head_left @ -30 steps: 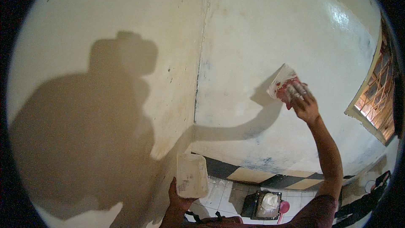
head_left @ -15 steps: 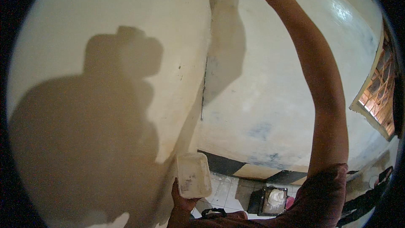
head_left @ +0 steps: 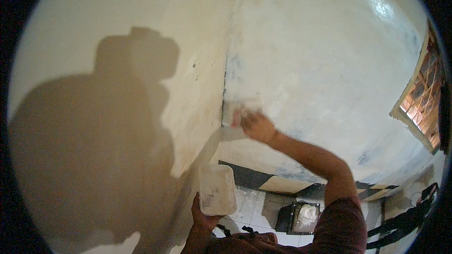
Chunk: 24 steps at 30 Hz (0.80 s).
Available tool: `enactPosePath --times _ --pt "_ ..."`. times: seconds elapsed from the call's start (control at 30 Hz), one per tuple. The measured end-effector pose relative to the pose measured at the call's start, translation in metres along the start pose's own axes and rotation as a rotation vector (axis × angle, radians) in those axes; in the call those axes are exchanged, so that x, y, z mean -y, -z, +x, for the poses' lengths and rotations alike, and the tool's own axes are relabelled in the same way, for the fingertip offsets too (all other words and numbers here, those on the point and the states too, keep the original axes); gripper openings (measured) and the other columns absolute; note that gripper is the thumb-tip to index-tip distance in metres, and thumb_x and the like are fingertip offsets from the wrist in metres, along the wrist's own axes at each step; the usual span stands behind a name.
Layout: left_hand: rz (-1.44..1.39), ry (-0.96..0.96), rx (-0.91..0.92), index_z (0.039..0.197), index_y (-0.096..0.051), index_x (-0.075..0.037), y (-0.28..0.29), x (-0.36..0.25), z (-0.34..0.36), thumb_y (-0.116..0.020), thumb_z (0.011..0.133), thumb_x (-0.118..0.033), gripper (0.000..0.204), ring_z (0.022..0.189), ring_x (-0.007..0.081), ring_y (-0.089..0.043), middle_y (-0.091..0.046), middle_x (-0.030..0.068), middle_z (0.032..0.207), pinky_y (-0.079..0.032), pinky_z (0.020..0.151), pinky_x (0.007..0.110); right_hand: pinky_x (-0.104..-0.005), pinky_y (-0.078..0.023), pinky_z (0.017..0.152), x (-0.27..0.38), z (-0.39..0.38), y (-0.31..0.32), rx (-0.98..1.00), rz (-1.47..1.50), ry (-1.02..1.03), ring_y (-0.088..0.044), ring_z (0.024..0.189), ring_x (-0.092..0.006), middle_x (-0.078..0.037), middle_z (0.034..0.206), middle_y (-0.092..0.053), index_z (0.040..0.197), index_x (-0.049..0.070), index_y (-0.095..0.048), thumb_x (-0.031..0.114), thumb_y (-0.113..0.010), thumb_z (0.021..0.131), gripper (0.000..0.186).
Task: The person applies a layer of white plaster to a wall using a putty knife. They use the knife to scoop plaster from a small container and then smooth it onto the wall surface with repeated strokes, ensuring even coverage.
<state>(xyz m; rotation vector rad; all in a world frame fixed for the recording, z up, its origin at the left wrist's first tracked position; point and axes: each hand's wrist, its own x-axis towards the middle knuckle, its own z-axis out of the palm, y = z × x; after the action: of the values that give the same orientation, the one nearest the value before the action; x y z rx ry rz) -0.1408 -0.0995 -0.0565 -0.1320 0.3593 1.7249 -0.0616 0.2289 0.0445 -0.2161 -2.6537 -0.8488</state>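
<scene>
In the head view, the left hand's (head_left: 206, 218) fingers grip a shallow, pale rectangular plastic tray (head_left: 217, 181) by its lower end. The right hand's (head_left: 256, 123) fingers close around a blurred red-and-whitish tool (head_left: 236, 117) at the cream-painted wall (head_left: 320, 75), just beside the dark corner crack (head_left: 223, 99); contact is unclear. Below, a black square container (head_left: 284, 219) bearing a white lump (head_left: 308, 213) stands on white floor tiles (head_left: 258, 218).

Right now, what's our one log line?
left hand: holds tub | right hand: holds blurred scraper at wall, near corner | below: tray, white lump
</scene>
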Motion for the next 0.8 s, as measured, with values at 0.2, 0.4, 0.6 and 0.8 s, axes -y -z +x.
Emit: enactPosePath --times 0.2,0.4,0.6,0.8 --pt "0.195 -0.066 0.149 0.139 -0.038 -0.009 0.006 0.009 0.003 -0.043 0.092 -0.049 0.062 0.123 0.0391 -0.047 -0.047 0.0165 0.135 -0.038 0.099 0.062 -0.0431 -0.051 0.069 -0.155 0.129 0.211 -0.502 -0.405 -0.247 -0.063 0.084 -0.0296 -0.013 0.087 -0.063 0.099 0.009 -0.061 0.015 -0.059 0.08 0.02" --pt "0.02 0.003 0.07 0.138 -0.042 -0.011 0.014 0.008 0.004 -0.04 0.093 -0.049 0.058 0.119 0.0379 -0.051 -0.05 0.0147 0.132 -0.045 0.093 0.061 -0.0421 -0.051 0.076 -0.209 0.167 0.251 -0.578 -0.586 -0.229 -0.061 0.09 -0.0288 -0.012 0.097 -0.063 0.101 0.006 -0.061 0.013 -0.057 0.081 0.022" --pt "-0.178 0.004 0.148 0.138 -0.042 -0.011 0.017 0.005 0.003 -0.037 0.095 -0.047 0.056 0.121 0.0374 -0.049 -0.05 0.0146 0.133 -0.041 0.096 0.062 -0.0518 -0.052 0.084 -0.074 0.042 -0.008 -0.307 -0.349 -0.217 -0.053 0.118 -0.034 -0.022 0.146 -0.033 0.14 0.003 -0.035 0.027 -0.051 0.091 0.057" --pt "-0.118 0.005 0.132 0.135 -0.042 -0.008 0.016 0.0 0.006 -0.039 0.096 -0.039 0.05 0.117 0.0344 -0.051 -0.05 0.0148 0.13 -0.043 0.097 0.054 -0.0428 -0.05 0.09 0.074 -0.1 -0.118 -0.176 -0.003 -0.122 -0.053 0.116 -0.0363 -0.019 0.123 -0.054 0.115 -0.002 -0.056 0.016 -0.06 0.082 0.037"
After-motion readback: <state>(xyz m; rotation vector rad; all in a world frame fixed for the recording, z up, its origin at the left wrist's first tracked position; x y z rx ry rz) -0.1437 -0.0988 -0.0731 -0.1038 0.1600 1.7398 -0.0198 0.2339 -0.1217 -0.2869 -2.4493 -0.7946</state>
